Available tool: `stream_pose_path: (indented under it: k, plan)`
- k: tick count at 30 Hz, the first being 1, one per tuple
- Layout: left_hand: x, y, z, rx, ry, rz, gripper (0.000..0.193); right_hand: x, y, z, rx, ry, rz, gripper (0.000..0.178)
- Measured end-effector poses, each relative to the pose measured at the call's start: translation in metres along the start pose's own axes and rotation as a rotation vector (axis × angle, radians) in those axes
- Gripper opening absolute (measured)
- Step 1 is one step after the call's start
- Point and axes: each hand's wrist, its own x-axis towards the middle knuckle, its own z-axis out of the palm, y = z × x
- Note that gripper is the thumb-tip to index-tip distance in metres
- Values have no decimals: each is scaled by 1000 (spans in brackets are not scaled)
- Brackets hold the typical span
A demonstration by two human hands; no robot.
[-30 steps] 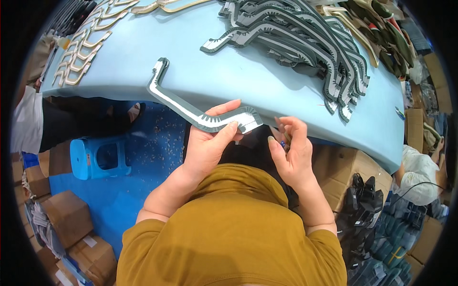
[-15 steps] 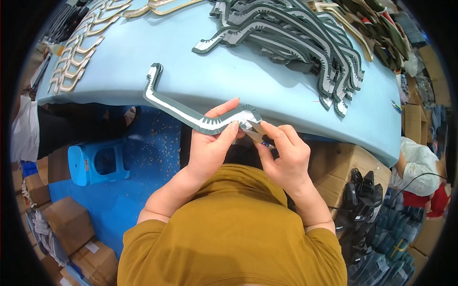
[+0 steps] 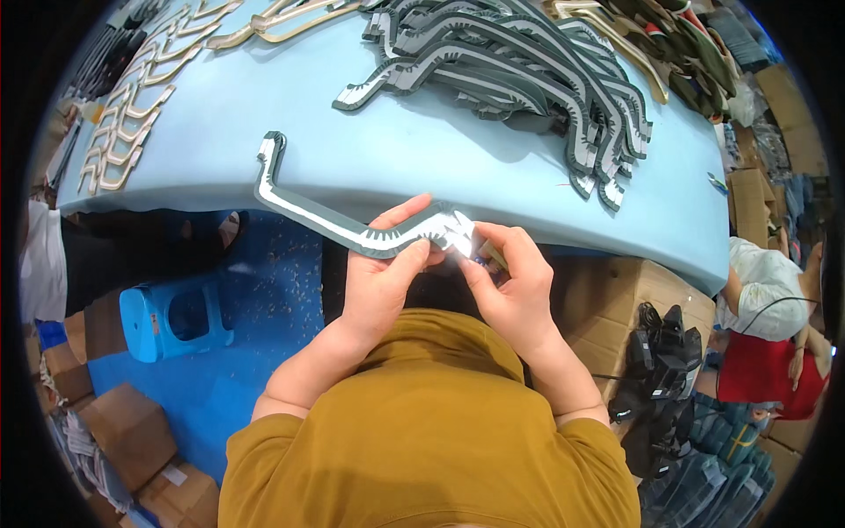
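Observation:
My left hand [image 3: 380, 277] is closed on a bent, dark grey-green strip [image 3: 312, 211] with a white inner face and small notches along its edge at the curve. The strip's far end reaches out over the table edge to the left. In my right hand [image 3: 515, 277] is a small pair of snips [image 3: 459, 236]. Their shiny blades lie against the strip's near right end, beside my left thumb. My right fingers hide most of the snips' handle.
On the light blue table [image 3: 220, 106] lies a heap of similar strips [image 3: 510, 62], with pale bent frames [image 3: 123, 145] at the left. A blue stool [image 3: 141, 326] and cardboard boxes [image 3: 132, 427] stand on the floor. Another person [image 3: 766, 290] is at the right; black adapters [image 3: 660, 352] sit by a carton.
The snips' blades have moved onto the end of the strip and now catch the light. Both hands keep their hold. The whole view has shifted slightly.

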Motion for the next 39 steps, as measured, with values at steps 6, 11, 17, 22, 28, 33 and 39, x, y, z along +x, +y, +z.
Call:
stream_pose_path:
  k: [6, 11, 17, 22, 28, 33, 39]
  plan:
    - [23, -1, 18, 90, 89, 49, 39, 5, 7, -19, -37, 99, -41, 28]
    - [31, -6, -35, 44, 45, 90, 47, -1, 12, -17, 150, 115, -5, 28]
    - [40, -4, -23, -61, -186, 54, 47, -21, 10, -27, 319, 123, 87, 29]
    - [34, -1, -28, -246, -295, 38, 47, -21, 8, -21, 377, 39, 145, 27]
    - [50, -1, -25, -222, -230, 3, 45, -7, 16, -18, 261, 82, 79, 30]
    - [52, 3, -45, -236, -86, -32, 38, -1, -2, -20, 515, -14, 201, 32]
    - [35, -5, -23, -390, -31, -56, 22, 15, -7, -28, 233, -54, 272, 27]
